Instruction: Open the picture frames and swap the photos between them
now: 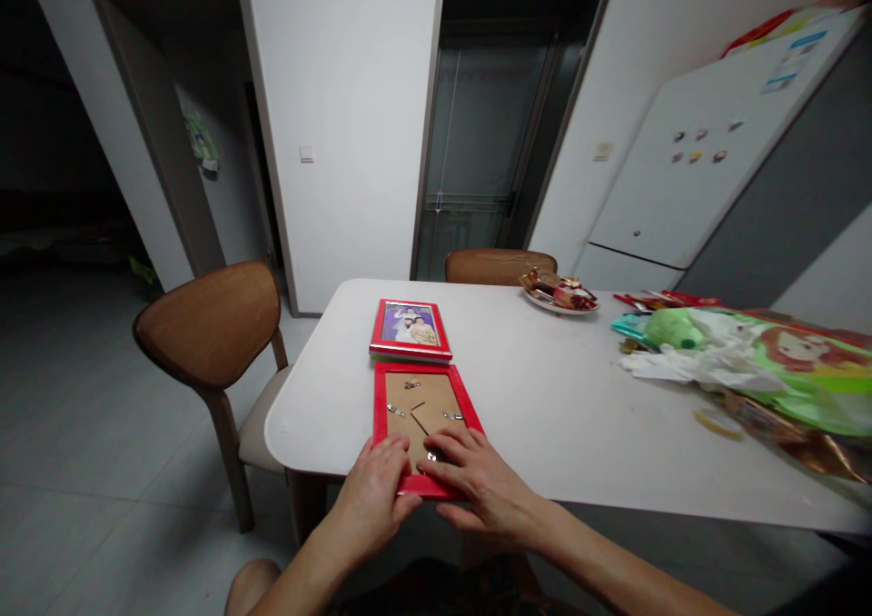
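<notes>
A red picture frame (pixel 460 382) lies back side up at the near edge of the white table, its brown backing board showing metal clips and a dark slit. My left hand (pixel 379 489) grips the frame's near left corner, thumb at the front edge. On the near right part rests my right hand (pixel 477 480), its fingers over the backing beside a small metal piece (pixel 431 457) and its thumb below the front edge. Just beyond, a second red frame (pixel 411 325) lies face up with a photo of people on purple.
The white table (pixel 545 416) bears a plate (pixel 559 305) of wrapped items at the back and a heap of green bags (pixel 810 371) and white tissue at the right, near a tape roll (pixel 718 424). Brown chairs stand left (pixel 211 325) and behind (pixel 500 266).
</notes>
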